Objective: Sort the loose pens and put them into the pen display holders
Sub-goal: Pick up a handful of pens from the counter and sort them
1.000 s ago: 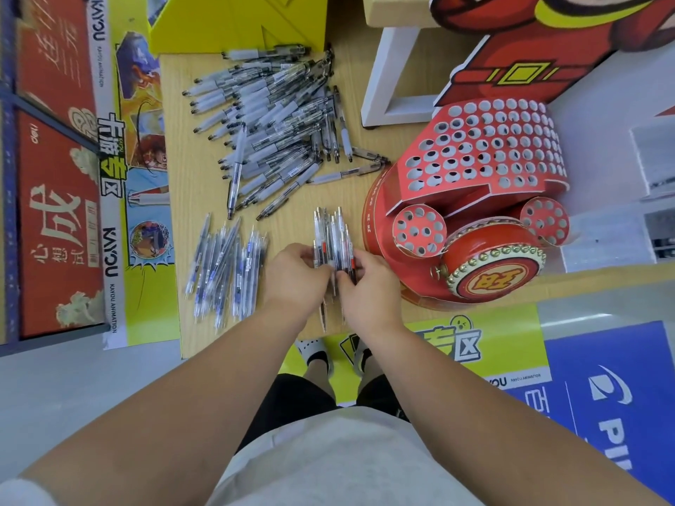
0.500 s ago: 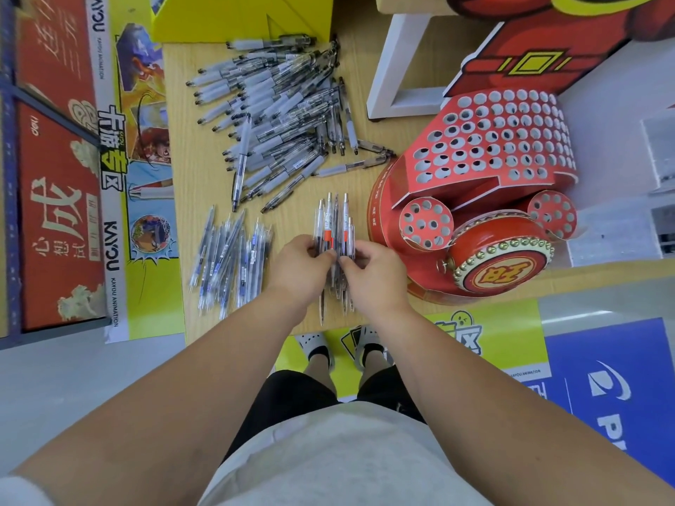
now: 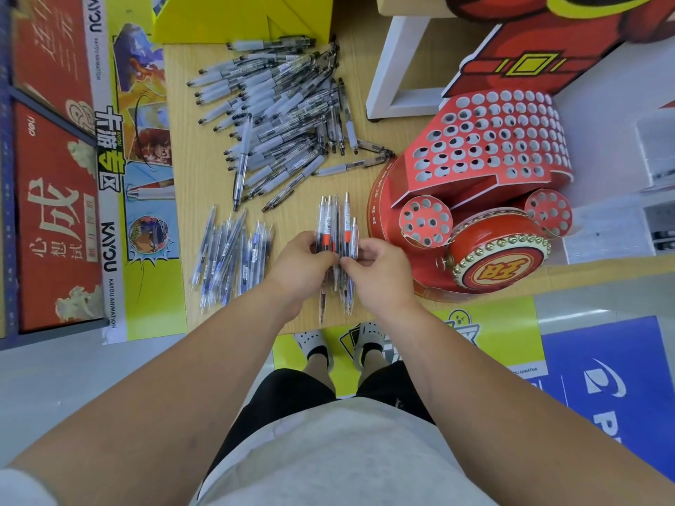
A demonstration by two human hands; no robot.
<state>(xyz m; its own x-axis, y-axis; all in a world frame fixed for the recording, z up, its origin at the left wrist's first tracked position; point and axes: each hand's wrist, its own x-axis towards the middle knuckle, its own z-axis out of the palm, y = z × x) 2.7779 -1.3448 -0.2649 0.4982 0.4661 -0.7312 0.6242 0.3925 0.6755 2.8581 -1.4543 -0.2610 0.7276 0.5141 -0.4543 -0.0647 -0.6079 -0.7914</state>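
Observation:
Both hands hold one bundle of clear pens with red bands above the table's near edge. My left hand grips it from the left, my right hand from the right, fingertips meeting at the middle. A large heap of black-ink pens lies at the back of the wooden table. A smaller group of blue pens lies left of my left hand. The red drum-shaped pen display holder, full of empty round holes, stands right of my right hand.
A yellow cardboard piece sits behind the pen heap. A white frame leg and a red cardboard figure stand at the back right. Printed posters cover the left. The table's near edge runs just below my hands.
The bundle stays in both hands at about the same spot; my fingers have shifted slightly on it and closed toward its middle. The view has tilted a little.

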